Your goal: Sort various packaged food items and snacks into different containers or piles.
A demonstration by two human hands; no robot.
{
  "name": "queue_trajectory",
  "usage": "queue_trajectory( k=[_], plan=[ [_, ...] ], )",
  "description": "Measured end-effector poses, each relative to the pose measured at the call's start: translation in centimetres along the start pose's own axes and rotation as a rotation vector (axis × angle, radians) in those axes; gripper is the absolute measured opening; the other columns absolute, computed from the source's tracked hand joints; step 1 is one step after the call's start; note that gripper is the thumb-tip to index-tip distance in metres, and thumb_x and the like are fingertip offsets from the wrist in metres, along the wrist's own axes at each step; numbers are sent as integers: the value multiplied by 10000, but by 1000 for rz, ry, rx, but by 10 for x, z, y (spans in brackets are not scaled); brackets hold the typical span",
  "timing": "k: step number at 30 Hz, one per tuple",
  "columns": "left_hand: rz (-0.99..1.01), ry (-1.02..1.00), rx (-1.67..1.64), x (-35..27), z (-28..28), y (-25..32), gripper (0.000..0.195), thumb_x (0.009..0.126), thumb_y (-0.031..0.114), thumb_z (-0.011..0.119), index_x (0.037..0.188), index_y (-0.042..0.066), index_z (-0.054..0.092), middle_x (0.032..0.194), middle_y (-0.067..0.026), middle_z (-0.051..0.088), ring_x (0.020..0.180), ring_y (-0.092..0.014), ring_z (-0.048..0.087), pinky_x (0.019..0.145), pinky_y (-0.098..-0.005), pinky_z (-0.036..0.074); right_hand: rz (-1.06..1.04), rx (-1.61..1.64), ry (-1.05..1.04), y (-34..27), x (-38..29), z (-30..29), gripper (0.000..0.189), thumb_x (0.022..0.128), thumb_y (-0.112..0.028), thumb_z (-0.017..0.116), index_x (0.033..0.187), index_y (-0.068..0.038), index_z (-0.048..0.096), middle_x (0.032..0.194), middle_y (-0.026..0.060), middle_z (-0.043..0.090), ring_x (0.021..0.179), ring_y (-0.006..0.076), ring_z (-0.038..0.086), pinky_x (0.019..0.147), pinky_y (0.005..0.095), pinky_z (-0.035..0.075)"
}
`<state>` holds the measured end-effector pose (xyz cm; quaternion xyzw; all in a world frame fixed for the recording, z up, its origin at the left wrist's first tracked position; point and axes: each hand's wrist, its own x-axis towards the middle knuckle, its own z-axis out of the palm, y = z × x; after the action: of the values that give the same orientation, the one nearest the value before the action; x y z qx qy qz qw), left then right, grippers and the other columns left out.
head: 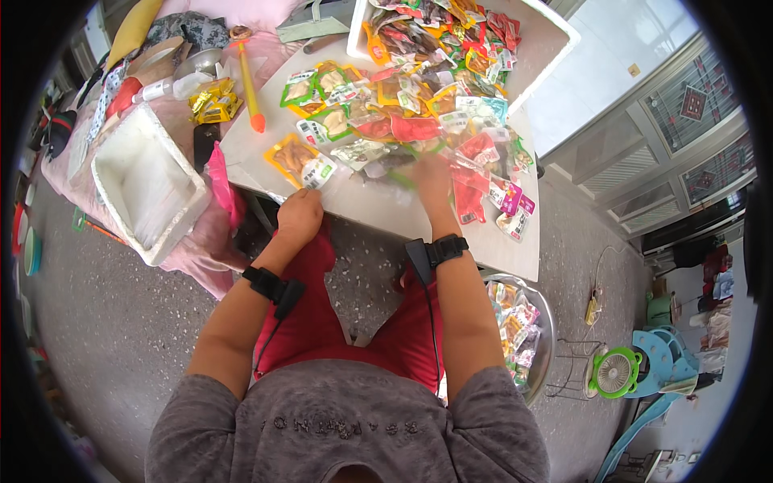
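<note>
My left hand [300, 214] rests at the table's front edge with its fingers curled. Its fingertips meet the lower edge of a yellow-bordered food packet [297, 162] lying flat, and whether they pinch it is unclear. Motion blurs my right hand [432, 181], which is over the packets at the middle of the table. Under its fingers is a blurred green-edged packet [401, 176]; I cannot tell if it is held. Close by lie a silvery packet [360, 153] and red packets [468, 192]. Many more sealed packets [335, 124] are heaped behind.
A white foam box [546, 45] tips packets onto the white tabletop [362, 205]. Left stands another foam box [145, 175] on pink cloth, near a yellow-orange tube [247, 87] and gold-yellow packs [214, 101]. A metal basin [546, 338] of packets sits low at right.
</note>
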<state>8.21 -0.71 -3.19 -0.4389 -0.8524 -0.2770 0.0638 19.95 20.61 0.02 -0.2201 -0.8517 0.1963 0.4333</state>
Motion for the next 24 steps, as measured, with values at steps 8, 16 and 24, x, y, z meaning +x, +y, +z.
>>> queue_trajectory(
  k=[8,16,24],
  plan=[
    [20,22,18,0,-2,4,65,673,91,416,656,52,466,675,-121,493,648,-295,498,571,-377,410,-211,-496,-70,-12,32,40,103,655,-114,466,732,-81,525,757,80,494,753,258,468,629,395,368],
    [5,25,26,-1,-2,7,64,670,90,421,640,56,466,664,-113,493,643,-286,500,567,-373,413,-389,-430,-68,-7,43,45,100,673,-109,440,717,-89,527,752,70,491,774,240,466,632,391,354],
    [43,48,-10,-2,-1,3,55,676,97,423,656,50,443,656,-127,473,634,-302,486,567,-386,403,-103,90,-103,-43,27,0,107,689,-109,457,700,-9,491,650,106,498,610,236,500,557,308,390]
  ],
)
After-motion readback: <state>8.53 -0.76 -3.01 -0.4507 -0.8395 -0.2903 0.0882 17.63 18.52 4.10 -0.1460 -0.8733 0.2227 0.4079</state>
